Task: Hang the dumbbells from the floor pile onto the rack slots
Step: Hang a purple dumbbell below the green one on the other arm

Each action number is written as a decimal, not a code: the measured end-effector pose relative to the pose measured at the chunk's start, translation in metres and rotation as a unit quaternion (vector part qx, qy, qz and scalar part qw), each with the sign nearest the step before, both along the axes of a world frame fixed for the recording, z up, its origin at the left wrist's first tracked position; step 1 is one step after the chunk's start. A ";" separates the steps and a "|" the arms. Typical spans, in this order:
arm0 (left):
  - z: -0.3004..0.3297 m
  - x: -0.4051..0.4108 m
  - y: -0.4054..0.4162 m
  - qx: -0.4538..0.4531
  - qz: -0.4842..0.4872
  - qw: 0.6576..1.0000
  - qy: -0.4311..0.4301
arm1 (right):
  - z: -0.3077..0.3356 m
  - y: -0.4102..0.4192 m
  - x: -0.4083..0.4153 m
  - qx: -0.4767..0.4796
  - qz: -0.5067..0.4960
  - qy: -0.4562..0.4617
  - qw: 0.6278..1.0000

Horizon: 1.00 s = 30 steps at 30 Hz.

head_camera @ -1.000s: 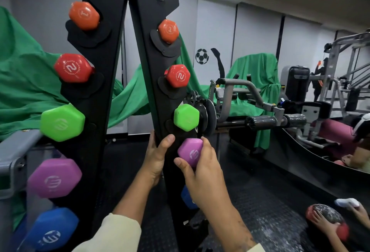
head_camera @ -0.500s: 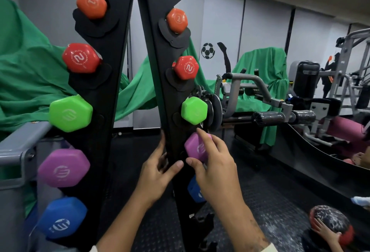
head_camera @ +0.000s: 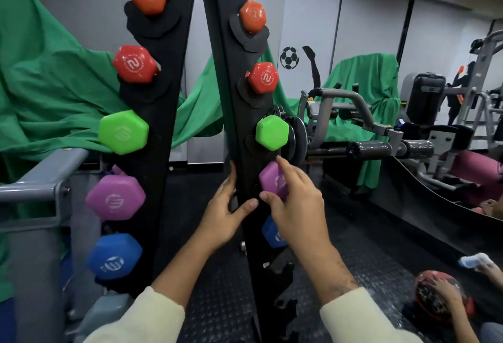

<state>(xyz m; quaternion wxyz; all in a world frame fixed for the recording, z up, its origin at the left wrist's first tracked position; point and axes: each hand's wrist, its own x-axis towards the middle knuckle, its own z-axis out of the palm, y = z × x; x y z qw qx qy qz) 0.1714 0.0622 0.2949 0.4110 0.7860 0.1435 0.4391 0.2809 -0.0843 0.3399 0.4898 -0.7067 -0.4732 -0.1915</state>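
Compared with half a second earlier, the right hand (head_camera: 296, 206) has eased its hold on the purple dumbbell (head_camera: 273, 179), its forefinger now stretched up toward the green dumbbell (head_camera: 271, 135) above, while the left hand (head_camera: 223, 214) has barely shifted on the black rack (head_camera: 236, 114). The right hand's fingers (head_camera: 285, 171) are spread and only lightly curved, laid over the purple head with the thumb just below it; whether they pinch it or merely touch it cannot be told. The left hand's fingers are straight and slightly apart, pressed flat against the rack's right upright, thumb reaching across toward the right thumb. The purple dumbbell sits in the fourth slot from the top of the right upright, under the green one and above a blue dumbbell (head_camera: 272, 232) that the right wrist partly hides. Higher slots carry a red dumbbell (head_camera: 263, 78) and an orange dumbbell (head_camera: 252, 16); matching heads run down the left upright. Green cloth (head_camera: 46, 84) drapes behind the rack, a gym machine (head_camera: 353, 125) stands to its right, and another person's hand (head_camera: 441, 288) rests on a red ball (head_camera: 424, 299) at the floor's lower right corner.
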 end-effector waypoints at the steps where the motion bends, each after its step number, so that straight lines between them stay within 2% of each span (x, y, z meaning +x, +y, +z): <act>1: 0.001 -0.002 -0.003 0.005 0.001 1.000 0.012 | 0.002 -0.002 -0.001 -0.003 0.003 -0.004 1.000; 8: -0.022 -0.010 -0.035 0.052 0.068 0.992 0.089 | 0.004 -0.012 -0.016 -0.044 -0.004 -0.012 0.999; 12: -0.029 -0.007 -0.044 0.067 0.103 0.988 0.090 | 0.003 -0.007 -0.024 -0.026 -0.012 -0.003 1.000; 18: -0.028 -0.004 -0.047 0.057 0.122 0.984 0.115 | -0.008 0.005 -0.029 0.017 -0.020 0.001 1.000; 30: -0.020 -0.010 -0.057 0.035 0.157 0.972 0.172 | -0.010 0.004 -0.030 0.007 -0.010 0.003 1.000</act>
